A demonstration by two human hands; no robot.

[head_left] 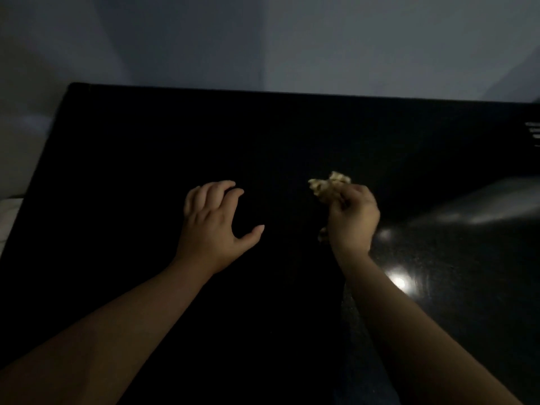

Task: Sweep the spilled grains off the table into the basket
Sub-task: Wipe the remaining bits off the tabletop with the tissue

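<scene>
The scene is very dark. My right hand (352, 217) is closed around a pale, crumpled wad (328, 184) that sticks out past the fingertips; it looks like a cloth or paper, though I cannot tell which. My left hand (217, 220) hovers over or rests on the black table (146, 171) with fingers curled and spread, thumb pointing right, holding nothing. The two hands are roughly level, a hand's width apart. No grains and no basket can be made out on the dark surface.
The glossy black tabletop reflects a bright lamp spot (399, 280) at the right. A grey wall (292, 39) stands behind the table's far edge. At the far left, pale objects (8, 211) lie beyond the table's left edge. White marks (533, 134) show at the right border.
</scene>
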